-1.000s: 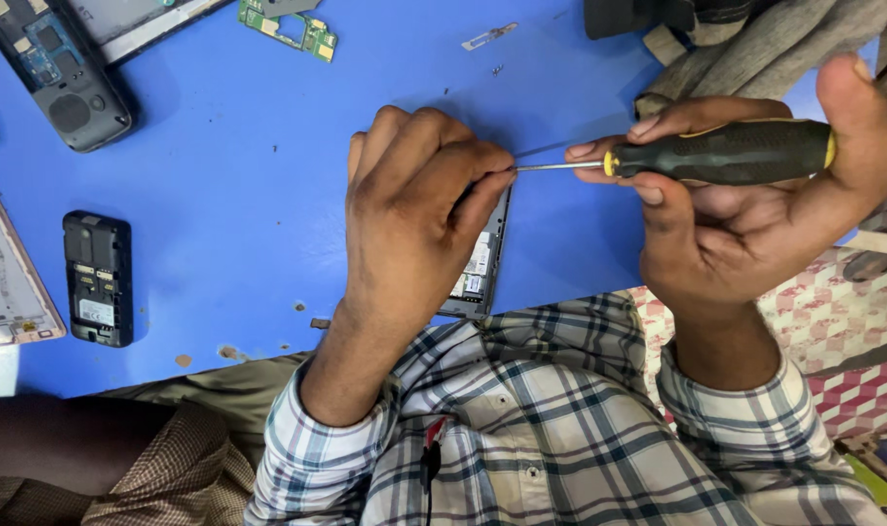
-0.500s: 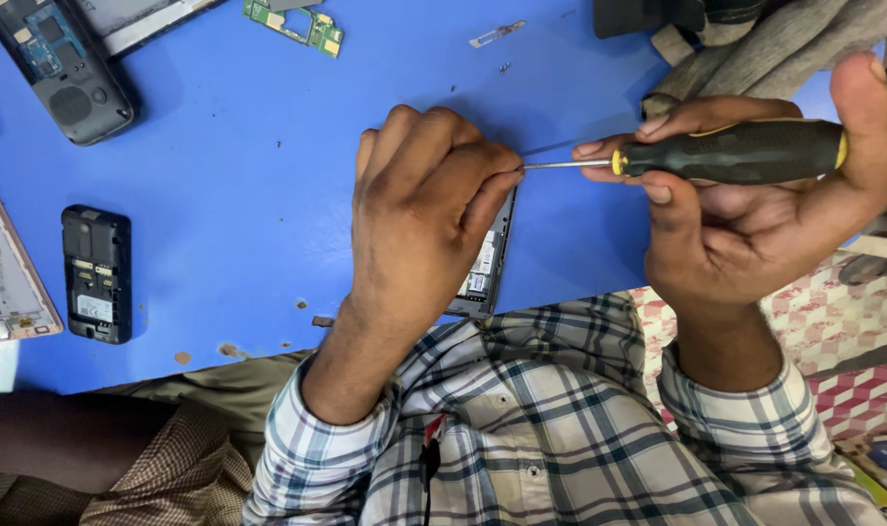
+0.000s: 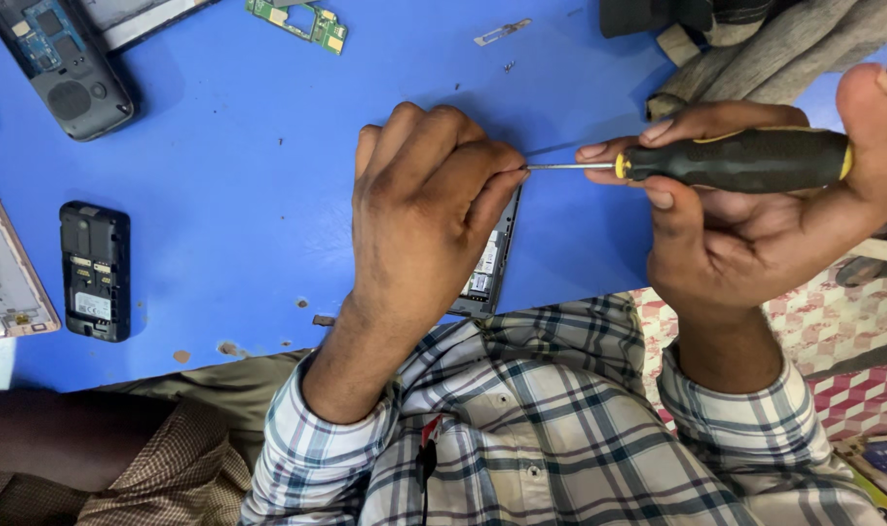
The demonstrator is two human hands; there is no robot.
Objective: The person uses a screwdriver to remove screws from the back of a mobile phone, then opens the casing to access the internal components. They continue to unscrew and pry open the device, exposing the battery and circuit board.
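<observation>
On the blue surface (image 3: 220, 195) at far left lie an opened handset shell (image 3: 62, 60), a small black phone back (image 3: 94, 270) and a green circuit board (image 3: 297, 19), all clear of the work. At centre the left hand (image 3: 424, 205) is closed down over the stripped phone (image 3: 487, 263), hiding most of it. The right hand (image 3: 755, 224) has its grip shut round a black screwdriver (image 3: 736, 161), tip at the phone's top edge; it looks partly dismantled, with screws apparently left.

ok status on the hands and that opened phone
Left hand pressed over opened phone. Right hand gripping screwdriver, tip at phone's edge. Nothing in the way.
</observation>
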